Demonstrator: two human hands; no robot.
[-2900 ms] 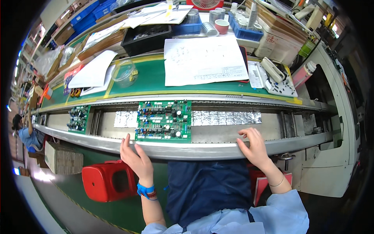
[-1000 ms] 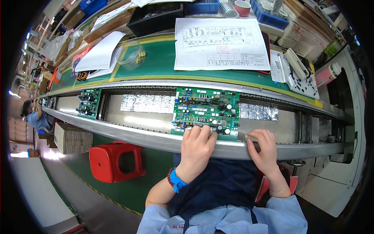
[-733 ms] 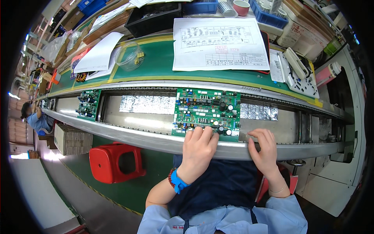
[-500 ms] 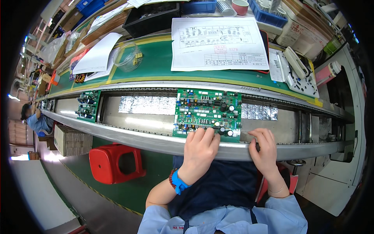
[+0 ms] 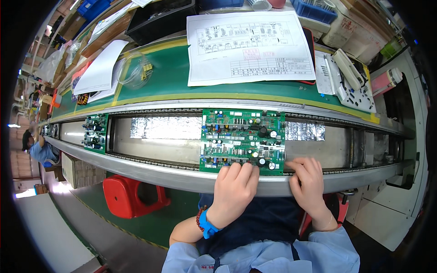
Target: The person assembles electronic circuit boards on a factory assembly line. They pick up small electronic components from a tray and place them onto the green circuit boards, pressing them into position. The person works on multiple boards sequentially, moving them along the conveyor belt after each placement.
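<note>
A green circuit board [image 5: 242, 141], crowded with capacitors and other small parts, lies across the two rails of a conveyor in front of me. My left hand [image 5: 234, 191] has its fingers bent and held together at the board's near edge, to the right of its middle; the fingertips are partly hidden. Over the near rail, by the board's lower right corner, rests my right hand [image 5: 308, 184]. Its fingers curve loosely, with the thumb apart from the index finger, which points at the board's right edge. Nothing shows between them.
Farther left on the conveyor sits a second circuit board [image 5: 94, 132]. Behind the rails, a green bench holds a printed drawing [image 5: 250, 68], a clear plastic tub [image 5: 135, 73] and a white tray of black parts [image 5: 357, 98]. A red stool [image 5: 129, 195] stands below left.
The view has shifted slightly. My left fingers have drawn back from the board's components to its near edge, and my right index finger is nearer the board's right edge.
</note>
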